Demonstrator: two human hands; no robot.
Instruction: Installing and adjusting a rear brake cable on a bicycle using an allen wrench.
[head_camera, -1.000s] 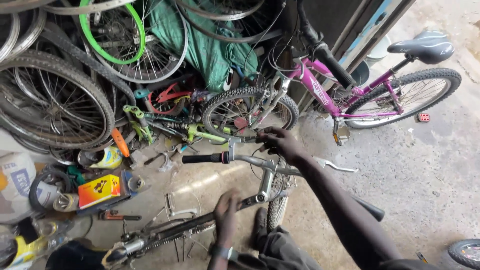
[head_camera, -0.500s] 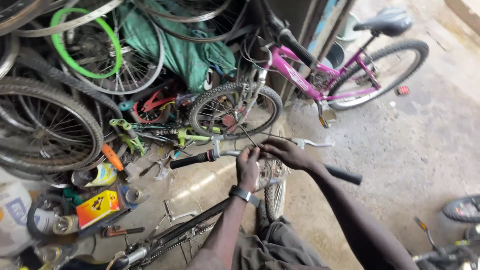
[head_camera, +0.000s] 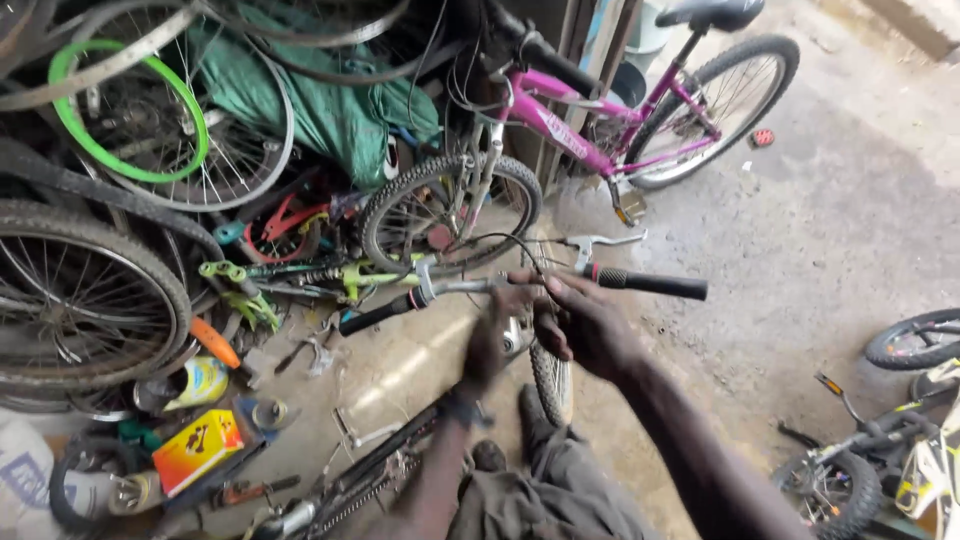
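Note:
A bicycle stands in front of me with its handlebar across the view, black grips at both ends and a silver brake lever on the right side. My left hand is at the middle of the bar by the stem, fingers closed around it. My right hand sits beside it, fingers pinched on a thin black cable that arcs up from the bar. The front wheel shows just below my hands, and the frame runs down to the lower left.
A pink bicycle leans at the back. Loose wheels, a green rim and green cloth pile up on the left. A yellow box, tools and tins lie on the floor lower left. Small bicycles stand at the right.
My left hand came up from the frame to the middle of the handlebar. My right hand moved from the bar's centre to pinch the cable. The view shifted left and down.

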